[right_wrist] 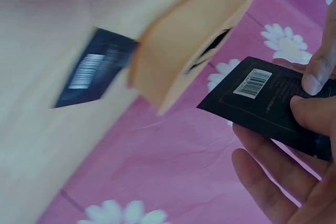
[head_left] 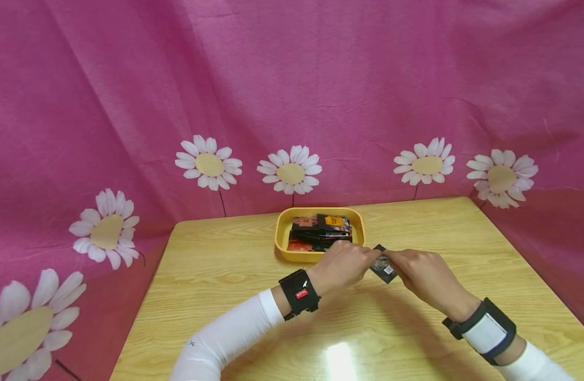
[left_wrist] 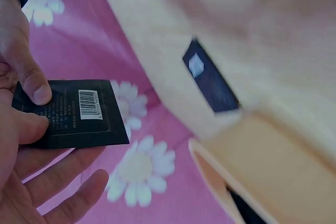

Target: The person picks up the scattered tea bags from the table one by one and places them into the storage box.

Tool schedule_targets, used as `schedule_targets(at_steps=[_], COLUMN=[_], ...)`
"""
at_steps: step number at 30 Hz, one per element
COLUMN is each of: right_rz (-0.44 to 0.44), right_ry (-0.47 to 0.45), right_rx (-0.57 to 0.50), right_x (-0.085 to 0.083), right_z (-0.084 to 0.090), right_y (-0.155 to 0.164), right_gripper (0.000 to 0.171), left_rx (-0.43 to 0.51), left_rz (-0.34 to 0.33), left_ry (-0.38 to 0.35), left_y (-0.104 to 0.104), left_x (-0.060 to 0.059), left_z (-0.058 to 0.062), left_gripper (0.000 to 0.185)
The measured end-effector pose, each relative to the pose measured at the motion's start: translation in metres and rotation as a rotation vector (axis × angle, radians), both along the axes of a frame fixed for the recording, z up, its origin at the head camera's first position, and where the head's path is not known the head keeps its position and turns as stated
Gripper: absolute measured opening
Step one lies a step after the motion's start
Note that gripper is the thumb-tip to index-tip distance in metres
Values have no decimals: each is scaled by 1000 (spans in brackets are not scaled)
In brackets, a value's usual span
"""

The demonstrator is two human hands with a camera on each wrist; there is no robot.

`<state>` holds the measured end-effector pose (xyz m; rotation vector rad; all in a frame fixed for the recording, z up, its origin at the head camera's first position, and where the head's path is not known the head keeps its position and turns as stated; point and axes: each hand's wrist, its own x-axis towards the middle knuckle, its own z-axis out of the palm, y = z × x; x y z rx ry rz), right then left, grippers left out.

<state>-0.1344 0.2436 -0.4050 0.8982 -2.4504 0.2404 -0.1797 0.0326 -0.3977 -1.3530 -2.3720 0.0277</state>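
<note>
Tray (head_left: 281, 237) at table (head_left: 215, 275) rear — packets (head_left: 320, 228) inside; sachet (head_left: 384, 264) held just before it.

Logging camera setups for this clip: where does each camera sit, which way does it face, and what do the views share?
Head: worn on the head, looking forward and down at the wooden table, yellow tray, both forearms, left hand and right hand.
Left wrist: at the left wrist, looking along the fingers at the black sachet.
Right wrist: at the right wrist, facing its fingers pinching that sachet.
Shared: all three show the sachet and tray; both wrist views show another sachet lying on the table.
</note>
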Motion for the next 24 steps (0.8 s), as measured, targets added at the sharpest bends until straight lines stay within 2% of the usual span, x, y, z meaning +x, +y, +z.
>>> schedule_targets(at_steps=[6, 10, 14, 20, 24], right_rz=[58, 66, 59, 66, 47], right_ry=[41, 49, 40, 43, 50], right_rx=[-13, -38, -45, -21, 20], right_x=[-33, -59, -85, -115, -133], right_z=[18, 25, 23, 13, 3], right_y=[-34, -55, -75, -97, -109], right_gripper=[37, 36, 32, 44, 45], left_rx=[44, 69, 84, 108, 97], left_rz=[61, 136, 199, 246, 306], left_ry=[76, 109, 91, 25, -41], left_y=[-36, -56, -72, -93, -104], left_x=[-22, -41, -58, -81, -95], left_z=[20, 26, 22, 14, 6], left_gripper=[21, 18, 20, 33, 44])
